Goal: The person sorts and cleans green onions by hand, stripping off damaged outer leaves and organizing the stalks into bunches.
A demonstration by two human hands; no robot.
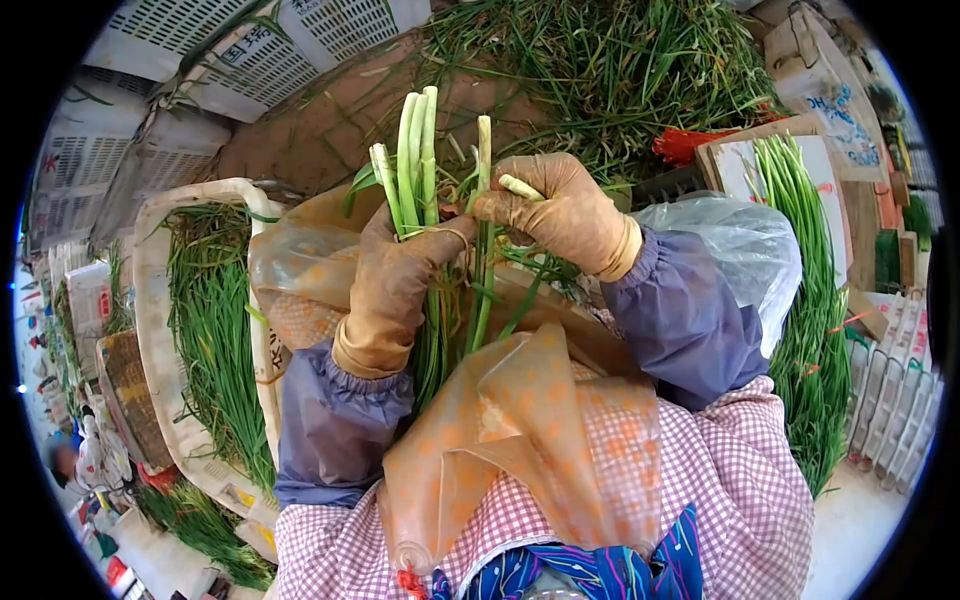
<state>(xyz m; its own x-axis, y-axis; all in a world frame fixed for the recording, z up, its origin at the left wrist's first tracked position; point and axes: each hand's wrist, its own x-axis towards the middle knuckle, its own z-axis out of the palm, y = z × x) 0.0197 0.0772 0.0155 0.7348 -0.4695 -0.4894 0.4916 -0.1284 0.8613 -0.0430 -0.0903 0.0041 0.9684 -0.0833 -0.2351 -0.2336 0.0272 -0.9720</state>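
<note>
My left hand point(393, 275), in a brown-stained glove, is wrapped round several green stalks point(429, 160) with pale, thick ends pointing up. Their long leaves hang down below it over an orange-patterned plastic apron point(520, 400). To its right, my right hand point(565, 212), gloved too, has its fingers closed on a stalk point(484, 150) that stands upright beside the bunch. A short pale stalk end point(521, 187) sticks out between the fingers of this hand. Both hands are close together in front of my body, with the fingertips of the right one near the left hand's thumb.
On the left stands a white basket point(155, 300) of long green leaves. A heap of loose leaves point(610, 70) covers the floor ahead. Bundled green stalks point(815, 330) lie on the right beside a clear plastic bag point(735, 240). White crates point(255, 65) stand at the upper left.
</note>
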